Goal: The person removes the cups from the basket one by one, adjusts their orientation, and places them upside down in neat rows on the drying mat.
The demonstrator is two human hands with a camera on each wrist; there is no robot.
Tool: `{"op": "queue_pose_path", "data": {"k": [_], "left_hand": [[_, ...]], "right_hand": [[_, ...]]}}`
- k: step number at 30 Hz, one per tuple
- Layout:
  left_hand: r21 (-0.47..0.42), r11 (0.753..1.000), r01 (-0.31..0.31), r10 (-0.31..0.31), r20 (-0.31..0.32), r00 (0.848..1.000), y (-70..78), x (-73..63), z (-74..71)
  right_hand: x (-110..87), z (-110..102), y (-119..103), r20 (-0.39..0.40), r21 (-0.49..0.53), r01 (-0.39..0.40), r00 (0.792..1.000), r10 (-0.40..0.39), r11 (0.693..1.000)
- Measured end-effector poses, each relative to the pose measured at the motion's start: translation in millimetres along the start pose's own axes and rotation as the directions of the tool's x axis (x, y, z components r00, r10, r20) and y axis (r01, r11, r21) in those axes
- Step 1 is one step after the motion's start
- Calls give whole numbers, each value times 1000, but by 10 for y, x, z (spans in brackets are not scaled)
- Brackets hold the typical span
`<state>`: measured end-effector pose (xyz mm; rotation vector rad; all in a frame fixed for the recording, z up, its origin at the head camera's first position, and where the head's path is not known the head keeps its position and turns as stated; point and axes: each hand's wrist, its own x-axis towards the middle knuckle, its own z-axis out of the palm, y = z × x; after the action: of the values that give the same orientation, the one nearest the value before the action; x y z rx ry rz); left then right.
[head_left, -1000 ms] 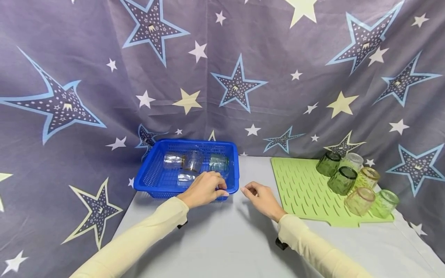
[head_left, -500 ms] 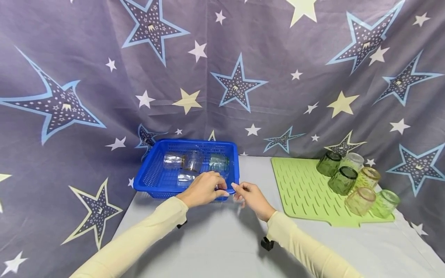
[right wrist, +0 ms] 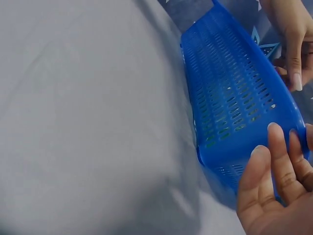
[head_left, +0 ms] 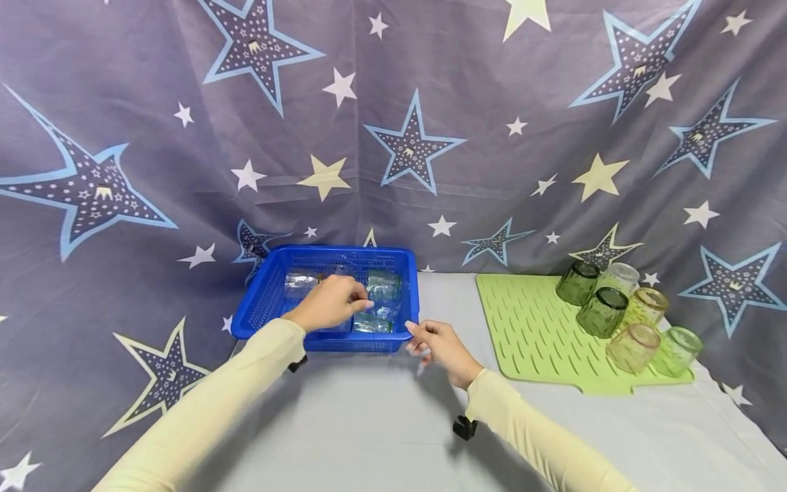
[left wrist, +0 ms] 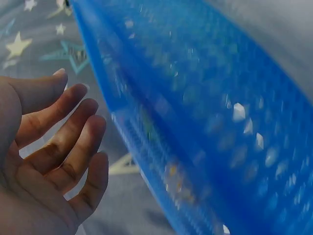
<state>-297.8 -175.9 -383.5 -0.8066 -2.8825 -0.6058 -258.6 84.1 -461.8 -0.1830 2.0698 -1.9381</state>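
Reaching in from the near side of the blue basket, two arms in cream sleeves extend over the pale table, each with a small dark device under the wrist. The right hand is at the basket's near right corner, fingers partly bent, thumb and index pinching the rim there while the others curl loosely outside the wall. Just inside the basket's near wall, a bluish glass lies on its side. Over the middle of the basket hangs the left hand; its fingers are loosely bent, with a gap between thumb and fingertips and nothing held. Farther back within the basket, a clear glass lies toward the left wall and a greenish glass toward the right wall, the hand hiding part of what is between. To the right of the basket, apart from it, a lime green mat lies flat. On the mat's side away from the basket stand six glasses: a pink glass and a light green glass nearest, then an amber glass and two dark green glasses, with a colourless glass at the back. Behind the basket hangs a star-printed curtain.
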Motion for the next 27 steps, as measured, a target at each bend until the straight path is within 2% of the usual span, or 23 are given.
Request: {"op": "queue_pose_path", "data": {"k": [2, 7, 10, 12, 17, 19, 27], "left_hand": [[10, 1000, 21, -21, 1, 1000, -94, 28, -101], [98, 993, 67, -67, -6, 998, -385, 115, -360], [128, 982, 136, -135, -17, 991, -598, 146, -501], [113, 976, 188, -187, -23, 982, -731, 146, -573], [20, 968, 252, -251, -47, 967, -966, 176, -645], [9, 961, 275, -274, -56, 960, -1038, 182, -650], [65, 916, 396, -390, -83, 917, -1262, 210, -621]], "right_hand": [[-3, 1, -13, 9, 12, -7, 1000, 7, 1000], [-4, -15, -18, 22, 45, -35, 999, 34, 998], [-3, -19, -20, 27, 53, -47, 999, 46, 997], [-7, -16, -24, 29, 50, -54, 998, 52, 997], [-16, -23, -11, 32, 40, -58, 998, 57, 998], [-15, -18, -13, 39, 40, -52, 998, 50, 998], [-12, -69, -11, 47, 36, -36, 998, 34, 999]]}}
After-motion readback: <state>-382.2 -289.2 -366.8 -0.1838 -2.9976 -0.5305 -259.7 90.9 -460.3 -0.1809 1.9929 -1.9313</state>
